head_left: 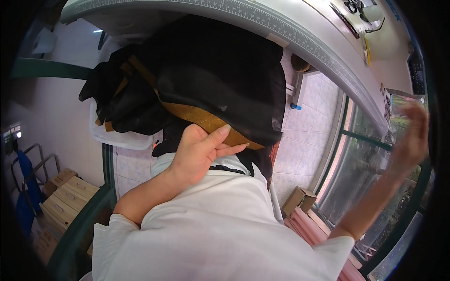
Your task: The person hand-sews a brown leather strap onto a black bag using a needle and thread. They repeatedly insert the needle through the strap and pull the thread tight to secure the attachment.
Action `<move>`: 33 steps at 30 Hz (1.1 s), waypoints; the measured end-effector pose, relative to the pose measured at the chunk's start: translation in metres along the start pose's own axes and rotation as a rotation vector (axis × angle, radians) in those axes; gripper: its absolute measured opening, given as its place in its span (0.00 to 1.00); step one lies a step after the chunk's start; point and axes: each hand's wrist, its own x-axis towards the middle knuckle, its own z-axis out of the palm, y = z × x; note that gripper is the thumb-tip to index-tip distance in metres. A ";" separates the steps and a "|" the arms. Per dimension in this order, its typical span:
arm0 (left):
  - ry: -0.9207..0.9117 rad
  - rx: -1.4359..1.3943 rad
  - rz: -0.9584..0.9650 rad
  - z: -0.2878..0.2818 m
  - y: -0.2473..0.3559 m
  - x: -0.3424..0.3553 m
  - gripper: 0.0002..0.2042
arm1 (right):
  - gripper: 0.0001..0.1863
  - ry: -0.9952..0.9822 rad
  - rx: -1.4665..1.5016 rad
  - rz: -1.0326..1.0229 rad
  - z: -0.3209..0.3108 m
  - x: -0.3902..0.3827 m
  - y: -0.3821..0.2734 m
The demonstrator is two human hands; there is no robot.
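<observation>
Across my lap lies a large, dark black cloth (215,79), its surface smooth and slightly shiny. A mustard-brown band (199,117) runs along its near edge, with thin light lines of thread or stitching on it. My left hand (199,152) pinches this band, thumb on top and the other fingers partly tucked underneath. Off to the far right, well apart from the cloth, my right hand (412,131) is raised near the window. It is smeared by motion, and whether it holds anything cannot be made out.
A pale table with a ruler-marked grey edge (243,14) curves in front of me. Scissors (351,6) and a yellow tool (367,52) lie on it. At the left stand a clear plastic bin (124,140) under the cloth and wooden drawers (70,201). An open carton (298,201) stands right.
</observation>
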 end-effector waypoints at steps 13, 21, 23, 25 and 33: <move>0.025 0.051 0.051 0.015 0.009 -0.009 0.11 | 0.02 -0.648 1.283 0.602 0.105 -0.126 -0.203; 0.007 0.022 0.067 0.017 0.010 -0.009 0.10 | 0.02 -0.689 1.261 0.657 0.103 -0.124 -0.204; 0.014 0.015 0.066 0.017 0.011 -0.009 0.10 | 0.02 -0.694 1.262 0.662 0.104 -0.125 -0.204; 0.012 0.021 0.068 0.016 0.010 -0.009 0.10 | 0.02 -0.689 1.268 0.666 0.104 -0.125 -0.204; 0.028 0.024 0.067 0.018 0.011 -0.009 0.09 | 0.02 -0.694 1.281 0.653 0.104 -0.125 -0.205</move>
